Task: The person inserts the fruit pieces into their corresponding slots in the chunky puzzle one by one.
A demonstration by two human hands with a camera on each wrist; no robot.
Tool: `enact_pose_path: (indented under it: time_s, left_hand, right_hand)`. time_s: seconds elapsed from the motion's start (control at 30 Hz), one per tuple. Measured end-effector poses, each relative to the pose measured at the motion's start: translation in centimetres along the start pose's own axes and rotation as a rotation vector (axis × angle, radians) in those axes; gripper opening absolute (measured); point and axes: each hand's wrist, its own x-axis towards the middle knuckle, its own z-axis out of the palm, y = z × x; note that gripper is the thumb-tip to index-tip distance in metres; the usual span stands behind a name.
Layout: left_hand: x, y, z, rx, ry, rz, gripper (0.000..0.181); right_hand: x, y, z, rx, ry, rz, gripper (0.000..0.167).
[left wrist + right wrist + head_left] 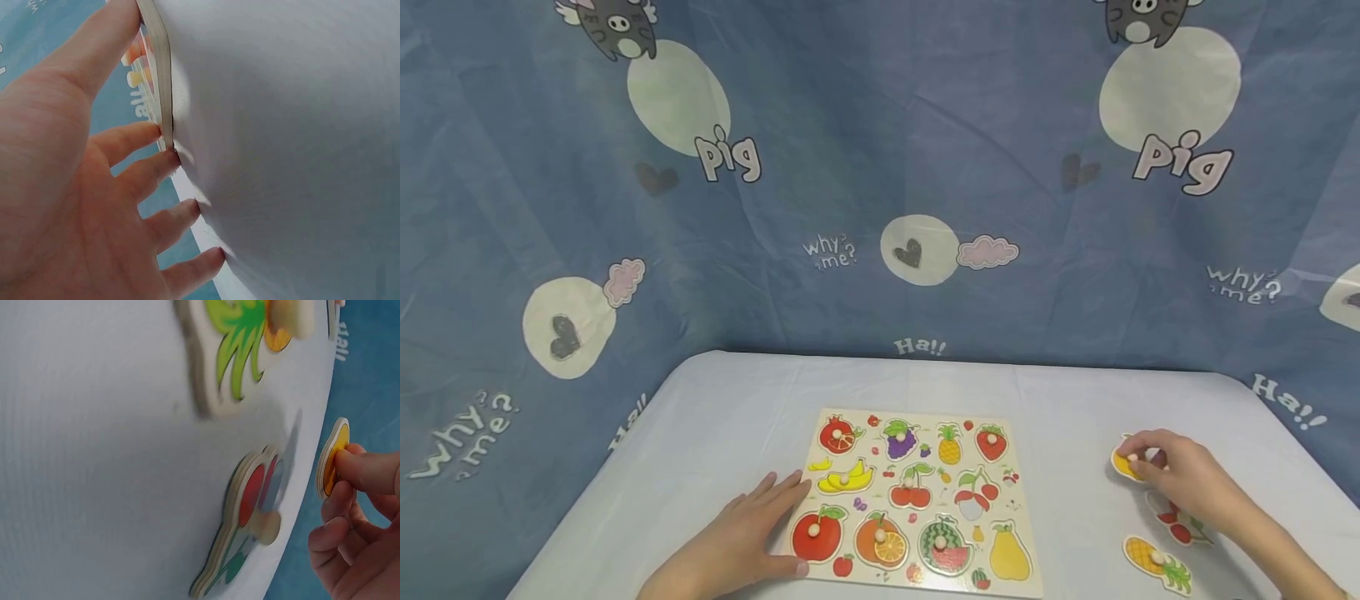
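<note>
A wooden fruit puzzle board (925, 498) lies on the white table, several of its fruit pieces carrying round knobs. My left hand (737, 533) rests at the board's left edge with fingers spread and fairly straight; in the left wrist view, the thumb and nearest fingers touch the edge. Off to the right, my right hand (1187, 477) pinches a yellow-orange, pear-shaped puzzle piece (334, 459), seen tilted on edge in the right wrist view. Below that hand lie a red cherry-like piece (1180, 527), partly covered by it, and a pineapple piece (1157, 564).
Pineapple, red cherry-like and pear (1009, 554) pictures on the board show no knobs. A white cloth (760, 392) covers the table. Behind and beside it hangs a blue printed curtain (820, 308).
</note>
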Motion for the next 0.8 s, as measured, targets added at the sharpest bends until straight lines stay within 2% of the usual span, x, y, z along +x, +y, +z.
enact_pose_path:
  time_s: [0.53, 0.8]
  left_hand:
    - [-0.3, 0.1, -0.2, 0.011, 0.005, -0.022, 0.099]
    - [-0.2, 0.1, -0.1, -0.008, 0.005, 0.022, 0.096]
  right_hand:
    - [-0.2, -2.4, 0.9, -0.006, 0.022, -0.105, 0.025]
    - [-0.3, -3.3, 1.7, 0.028, -0.013, -0.151, 0.026]
